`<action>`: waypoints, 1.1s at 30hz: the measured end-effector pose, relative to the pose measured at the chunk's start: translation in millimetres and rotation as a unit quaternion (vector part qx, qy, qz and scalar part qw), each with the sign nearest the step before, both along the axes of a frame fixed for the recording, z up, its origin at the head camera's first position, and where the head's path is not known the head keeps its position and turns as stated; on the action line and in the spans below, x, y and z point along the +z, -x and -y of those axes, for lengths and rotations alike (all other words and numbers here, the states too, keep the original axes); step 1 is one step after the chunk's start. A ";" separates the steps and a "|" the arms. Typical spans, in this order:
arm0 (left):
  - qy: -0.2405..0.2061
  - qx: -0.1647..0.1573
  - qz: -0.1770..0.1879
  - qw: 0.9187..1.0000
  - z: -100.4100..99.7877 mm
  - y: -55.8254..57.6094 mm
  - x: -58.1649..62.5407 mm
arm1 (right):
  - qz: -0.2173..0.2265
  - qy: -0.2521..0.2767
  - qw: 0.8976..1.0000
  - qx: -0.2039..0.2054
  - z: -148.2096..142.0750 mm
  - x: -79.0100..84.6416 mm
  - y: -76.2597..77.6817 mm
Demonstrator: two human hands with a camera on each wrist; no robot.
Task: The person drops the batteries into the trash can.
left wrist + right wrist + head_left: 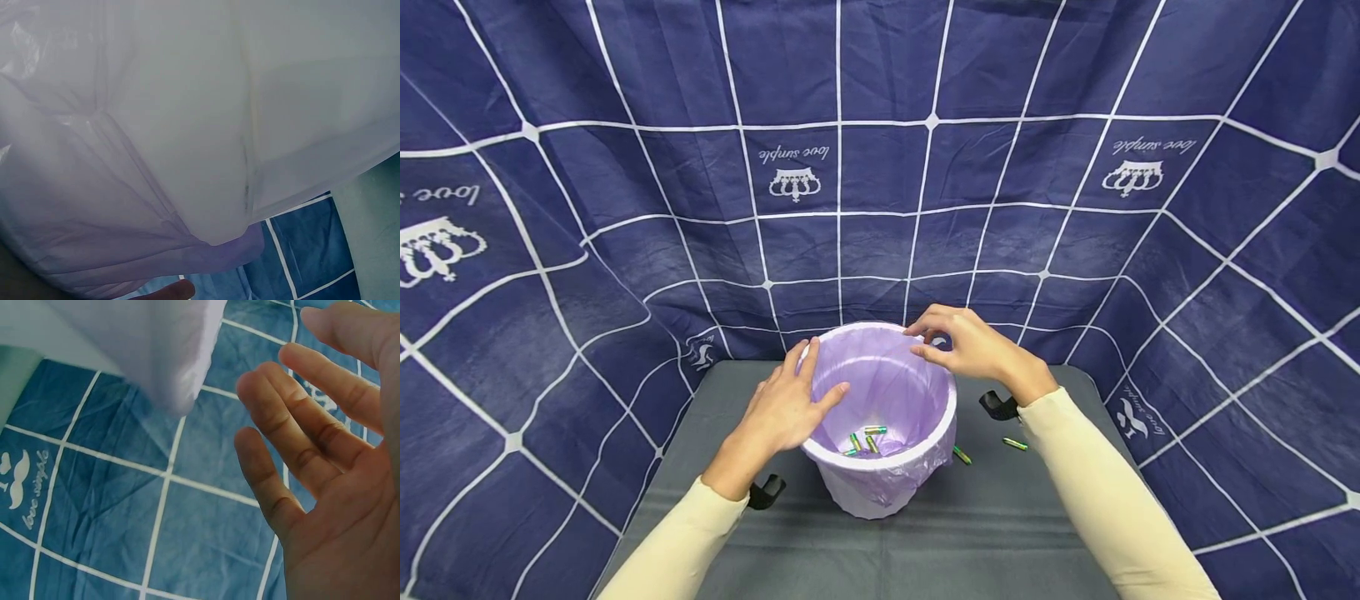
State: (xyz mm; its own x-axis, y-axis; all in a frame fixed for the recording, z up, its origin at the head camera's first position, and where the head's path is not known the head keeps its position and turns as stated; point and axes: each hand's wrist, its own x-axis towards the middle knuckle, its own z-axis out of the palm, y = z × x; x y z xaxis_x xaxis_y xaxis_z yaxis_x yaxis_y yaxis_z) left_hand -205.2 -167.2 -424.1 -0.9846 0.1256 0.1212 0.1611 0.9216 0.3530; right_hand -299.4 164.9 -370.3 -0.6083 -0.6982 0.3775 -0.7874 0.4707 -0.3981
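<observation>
A white trash bin (857, 492) lined with a purple plastic bag (883, 354) stands upright, the bag folded over its rim. Several green-and-gold batteries (876, 431) lie at its bottom. My left hand (782, 404) is at the bin's left rim, fingers extended and thumb spread over the opening; whether it touches the rim is unclear. By the far right rim, my right hand (962, 342) has its fingers loosely bent, holding nothing. The right wrist view shows those fingers (275, 419) apart from the bag's edge (178, 394). Bag and bin wall (181, 125) fill most of the left wrist view.
Two batteries lie on the grey surface (760, 550) right of the bin: one battery (962, 455) close beside it, another battery (1015, 444) farther right. A blue cloth with white grid lines (880, 167) rises behind and along both sides.
</observation>
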 end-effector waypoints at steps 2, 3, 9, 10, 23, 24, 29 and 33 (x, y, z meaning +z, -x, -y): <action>-0.001 0.000 0.000 1.000 0.2 0.1 -0.1 | -0.004 0.006 1.000 -0.005 -5.2 -3.4 0.3; -0.001 0.001 0.001 1.000 0.4 -0.2 0.0 | -0.007 0.009 1.000 -0.007 -8.1 -5.3 0.3; -0.002 0.000 0.008 1.000 -0.3 -0.6 0.2 | -0.013 0.015 0.999 -0.028 -26.6 -21.6 1.3; -0.002 0.000 0.008 1.000 -0.6 -0.5 0.3 | -0.011 0.014 0.999 -0.033 -29.7 -24.6 1.0; -0.004 0.004 0.011 1.000 -0.5 -0.7 0.4 | 0.029 0.051 0.994 -0.089 -65.6 -66.6 -0.6; -0.005 0.004 0.011 1.000 -0.5 -0.7 0.4 | 0.032 0.051 0.994 -0.092 -68.1 -70.5 -0.9; -0.008 0.004 0.011 1.000 -0.6 -0.8 0.4 | 0.051 0.057 0.992 -0.100 -80.6 -96.1 -2.2; -0.005 0.004 0.011 1.000 -0.2 -0.7 0.5 | 0.078 0.052 0.989 -0.110 -89.8 -118.2 -2.7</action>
